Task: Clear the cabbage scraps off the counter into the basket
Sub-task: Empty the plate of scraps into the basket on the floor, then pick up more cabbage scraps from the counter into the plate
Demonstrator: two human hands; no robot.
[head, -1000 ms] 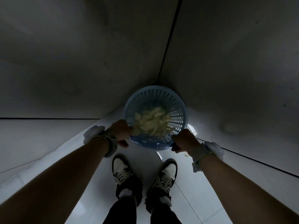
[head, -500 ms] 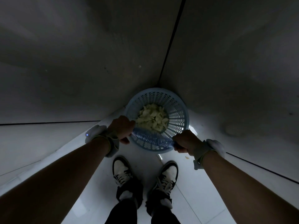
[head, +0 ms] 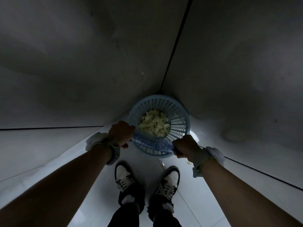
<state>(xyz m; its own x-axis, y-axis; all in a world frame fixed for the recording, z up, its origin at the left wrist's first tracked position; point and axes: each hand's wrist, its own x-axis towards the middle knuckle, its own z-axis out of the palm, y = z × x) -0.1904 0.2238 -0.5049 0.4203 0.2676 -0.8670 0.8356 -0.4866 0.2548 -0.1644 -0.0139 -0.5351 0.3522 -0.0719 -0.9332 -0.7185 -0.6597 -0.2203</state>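
Blue plastic basket (head: 177, 126) is held off the floor (head: 188, 197), centre frame, just far of both hands and between them. Cabbage scraps (head: 154, 124) are piled in its bottom, pale yellow-green, sitting toward the left-near side of the inside. Left hand (head: 122, 132) is clenched on the left rim, knuckles up, thumb curled under. Right hand (head: 184, 145) is clenched on the near-right rim, fingers wrapped below the edge. The left hand sits a bit farther out than the right, so the grip line runs slantwise across the near half of the basket. Round basket, no real long axis; the mouth faces up toward the camera and the near outer wall shows, though the exact tilt is hard to call. Both forearms reach forward and down, nearly straight, each with a pale wrist band (head: 113, 149). Two shoes (head: 123, 176) stand on the floor directly below, near of the basket. One small pale bit (head: 188, 163) lies on the floor by the right wrist, possibly a dropped scrap. Dark panels (head: 82, 63) meet in a corner behind. No bench top that I can identify here, so whether scraps remain on it cannot be told. Judgement: scraps look collected and the basket is being carried; neither hand is free, and each is equally close to the load.
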